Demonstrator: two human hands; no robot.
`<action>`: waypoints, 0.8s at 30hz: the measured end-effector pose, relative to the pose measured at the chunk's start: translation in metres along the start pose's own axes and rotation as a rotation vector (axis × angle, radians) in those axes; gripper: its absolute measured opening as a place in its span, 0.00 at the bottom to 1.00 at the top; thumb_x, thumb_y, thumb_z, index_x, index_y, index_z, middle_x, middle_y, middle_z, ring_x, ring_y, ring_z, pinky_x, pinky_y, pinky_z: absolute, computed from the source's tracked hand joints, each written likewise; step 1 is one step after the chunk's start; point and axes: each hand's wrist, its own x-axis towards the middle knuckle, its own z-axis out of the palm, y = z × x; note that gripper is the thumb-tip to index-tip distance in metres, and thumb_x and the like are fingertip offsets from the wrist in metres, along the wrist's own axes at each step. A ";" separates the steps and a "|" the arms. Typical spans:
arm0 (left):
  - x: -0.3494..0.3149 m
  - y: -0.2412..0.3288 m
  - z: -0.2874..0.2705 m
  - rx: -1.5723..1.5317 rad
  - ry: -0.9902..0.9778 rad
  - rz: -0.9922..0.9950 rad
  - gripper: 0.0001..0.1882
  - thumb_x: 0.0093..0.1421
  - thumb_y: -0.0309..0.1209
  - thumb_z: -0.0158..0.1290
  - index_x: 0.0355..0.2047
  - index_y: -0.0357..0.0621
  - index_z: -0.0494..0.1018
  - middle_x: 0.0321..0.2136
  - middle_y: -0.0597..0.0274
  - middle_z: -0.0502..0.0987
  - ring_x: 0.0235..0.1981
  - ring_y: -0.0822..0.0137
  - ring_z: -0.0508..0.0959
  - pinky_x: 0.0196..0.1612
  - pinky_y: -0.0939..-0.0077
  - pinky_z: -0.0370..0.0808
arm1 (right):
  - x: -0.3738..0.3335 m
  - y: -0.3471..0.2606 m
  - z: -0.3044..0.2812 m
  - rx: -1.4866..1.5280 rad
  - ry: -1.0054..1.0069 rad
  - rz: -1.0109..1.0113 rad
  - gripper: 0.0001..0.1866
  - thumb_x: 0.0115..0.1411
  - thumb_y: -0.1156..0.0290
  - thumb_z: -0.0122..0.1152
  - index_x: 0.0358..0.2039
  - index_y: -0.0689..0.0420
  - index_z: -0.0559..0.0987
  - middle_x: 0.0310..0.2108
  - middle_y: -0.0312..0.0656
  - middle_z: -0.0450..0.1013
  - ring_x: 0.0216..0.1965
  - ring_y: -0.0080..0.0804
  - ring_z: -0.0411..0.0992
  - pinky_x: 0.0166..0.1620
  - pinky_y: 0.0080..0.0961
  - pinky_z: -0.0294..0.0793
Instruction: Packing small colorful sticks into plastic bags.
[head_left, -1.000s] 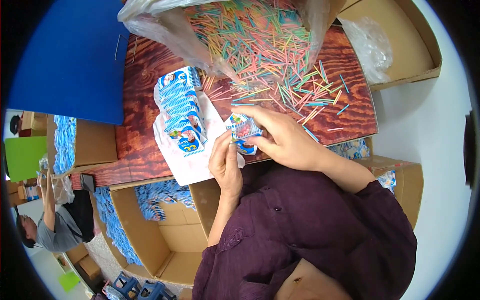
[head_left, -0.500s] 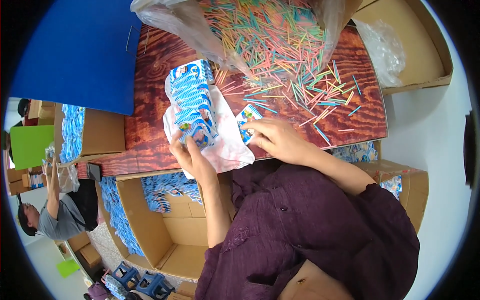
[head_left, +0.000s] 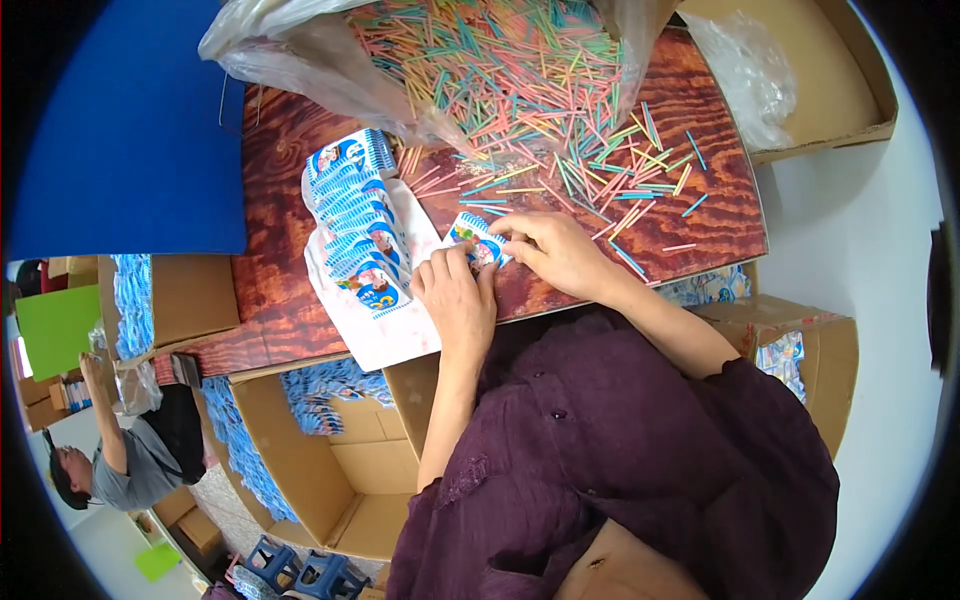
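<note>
A small blue-and-white printed packet [head_left: 472,236] lies between my hands over the table's near part. My left hand [head_left: 455,300] has its fingers bent onto the packet's near left side, thumb close to its lower edge. With thumb and fingertips, my right hand [head_left: 560,250] pinches the packet's right end. To the left, a row of overlapping packets of the same kind [head_left: 355,225] rests on a white, pink-stained cloth or sheet [head_left: 385,345]. Beyond my hands, thin pastel sticks [head_left: 490,85] in pink, yellow, green and blue spill from a clear plastic bag [head_left: 290,50].
Loose sticks [head_left: 635,185] are scattered on the red wood-patterned table [head_left: 700,100]. An open cardboard box [head_left: 375,470] below the edge holds blue packets. A blue panel [head_left: 150,130] stands at left, a box with clear plastic [head_left: 750,80] at right. Another person [head_left: 130,460] works far left.
My left hand has left the row of packets and moved right to the single packet. That packet now lies between both hands, the right still gripping it. The view has shifted slightly.
</note>
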 end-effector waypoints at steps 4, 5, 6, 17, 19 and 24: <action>0.000 -0.004 0.005 -0.044 0.003 -0.041 0.12 0.54 0.32 0.59 0.37 0.45 0.71 0.31 0.60 0.72 0.37 0.57 0.70 0.47 0.61 0.60 | -0.002 0.004 -0.005 0.035 0.021 0.013 0.12 0.57 0.71 0.56 0.41 0.59 0.78 0.33 0.51 0.76 0.35 0.48 0.75 0.38 0.39 0.71; 0.000 -0.006 0.005 -0.046 0.005 -0.040 0.11 0.54 0.32 0.58 0.36 0.45 0.72 0.30 0.61 0.72 0.36 0.57 0.71 0.46 0.61 0.60 | -0.003 0.005 -0.006 0.025 0.024 0.026 0.12 0.57 0.71 0.57 0.41 0.60 0.78 0.33 0.51 0.76 0.35 0.48 0.75 0.38 0.39 0.72; 0.000 -0.007 0.005 -0.045 0.001 -0.035 0.11 0.54 0.32 0.58 0.36 0.45 0.72 0.30 0.61 0.72 0.36 0.57 0.71 0.46 0.61 0.60 | -0.003 0.006 -0.006 0.028 0.030 0.028 0.12 0.57 0.71 0.57 0.41 0.60 0.78 0.33 0.51 0.76 0.35 0.48 0.75 0.38 0.39 0.72; -0.003 -0.012 0.003 -0.296 0.077 -0.113 0.04 0.52 0.25 0.59 0.24 0.45 0.74 0.26 0.63 0.74 0.31 0.61 0.71 0.43 0.66 0.61 | -0.003 0.020 0.004 0.237 0.041 0.125 0.12 0.59 0.65 0.56 0.37 0.61 0.79 0.24 0.47 0.76 0.26 0.37 0.76 0.33 0.32 0.71; -0.002 -0.007 0.000 -0.159 0.267 -0.004 0.02 0.53 0.24 0.58 0.27 0.44 0.75 0.26 0.63 0.75 0.31 0.61 0.72 0.41 0.68 0.62 | 0.002 0.022 0.004 0.263 0.061 0.126 0.15 0.62 0.62 0.54 0.31 0.61 0.80 0.20 0.43 0.75 0.23 0.30 0.75 0.29 0.29 0.70; -0.003 0.014 -0.012 -0.019 0.284 0.215 0.06 0.51 0.23 0.59 0.30 0.46 0.76 0.31 0.63 0.74 0.37 0.60 0.72 0.50 0.62 0.62 | 0.019 0.011 0.013 0.481 -0.068 0.290 0.17 0.62 0.62 0.58 0.21 0.61 0.78 0.16 0.35 0.70 0.19 0.19 0.66 0.25 0.20 0.65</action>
